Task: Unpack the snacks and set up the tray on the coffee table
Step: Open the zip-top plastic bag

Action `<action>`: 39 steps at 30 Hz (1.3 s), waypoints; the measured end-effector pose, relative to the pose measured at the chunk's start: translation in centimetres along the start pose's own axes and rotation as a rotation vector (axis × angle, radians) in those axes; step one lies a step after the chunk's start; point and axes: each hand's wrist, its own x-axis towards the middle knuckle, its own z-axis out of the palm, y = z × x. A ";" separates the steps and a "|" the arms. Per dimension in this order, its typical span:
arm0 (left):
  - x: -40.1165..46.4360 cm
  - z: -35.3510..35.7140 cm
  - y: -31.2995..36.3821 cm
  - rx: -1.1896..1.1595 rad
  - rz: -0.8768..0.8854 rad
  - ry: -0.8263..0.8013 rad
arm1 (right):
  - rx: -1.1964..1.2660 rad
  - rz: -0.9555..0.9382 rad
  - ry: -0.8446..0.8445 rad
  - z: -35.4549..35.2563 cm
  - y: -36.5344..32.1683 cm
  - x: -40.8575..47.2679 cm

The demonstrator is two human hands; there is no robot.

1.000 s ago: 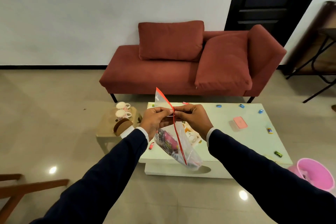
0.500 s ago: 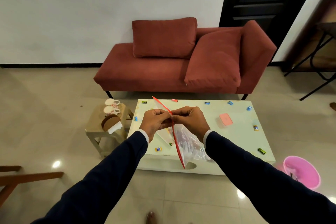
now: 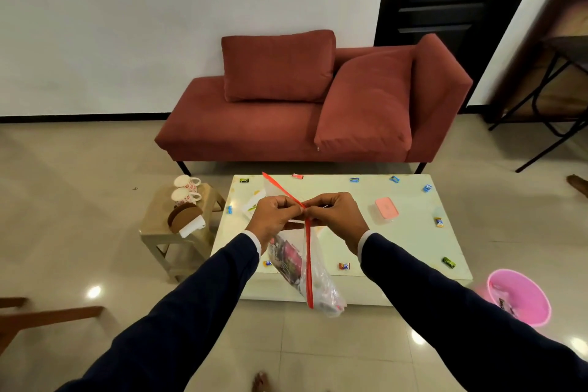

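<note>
Pink packet, print unreadable

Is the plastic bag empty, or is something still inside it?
Not empty: pink and dark packets show through the bag, held by both hands.

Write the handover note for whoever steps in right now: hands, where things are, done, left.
Left hand: pinches the red zip strip of the clear zip bag.
Right hand: pinches the same strip from the other side.
Bag hangs above the near edge of the coffee table, snack packets visible inside; whether the seal has parted cannot be told.
Wrapped candies lie scattered on the table, a pink lidded box right of the hands.
Done: bag picked up.
Left: open it, empty the snacks, set up the tray; no tray clearly visible.
</note>
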 end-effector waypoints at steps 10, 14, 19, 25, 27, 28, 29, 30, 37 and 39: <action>1.0 -1.1 -1.2 0.162 0.028 0.018 | 0.036 0.174 -0.001 1.7 0.2 1.4; 1.2 -1.4 -1.6 0.182 -0.002 0.003 | -0.051 0.129 0.014 2.2 0.8 1.5; 1.7 -1.7 -1.7 0.134 -0.069 -0.057 | -0.240 0.017 -0.003 2.4 1.5 1.6; 1.8 -1.6 -2.1 0.074 -0.113 -0.074 | -0.185 0.034 -0.008 1.9 2.0 1.8; 1.7 -1.4 -2.3 -0.011 -0.127 -0.078 | -0.136 0.048 0.008 1.9 2.3 1.8; 1.6 -1.2 -2.4 -0.058 -0.132 -0.082 | -0.112 0.065 0.016 2.0 2.4 1.9; 1.5 -1.1 -2.5 -0.100 -0.134 -0.086 | -0.088 0.085 0.019 2.1 2.5 2.0; 1.5 -0.9 -2.5 -0.136 -0.131 -0.088 | -0.069 0.101 0.016 2.2 2.5 2.0; 1.3 -0.9 -2.2 -0.170 -0.107 -0.089 | 0.100 0.104 -0.088 1.7 2.1 2.0; 1.5 -1.2 -2.2 -0.166 -0.101 -0.113 | 0.066 0.091 -0.106 1.4 1.9 2.2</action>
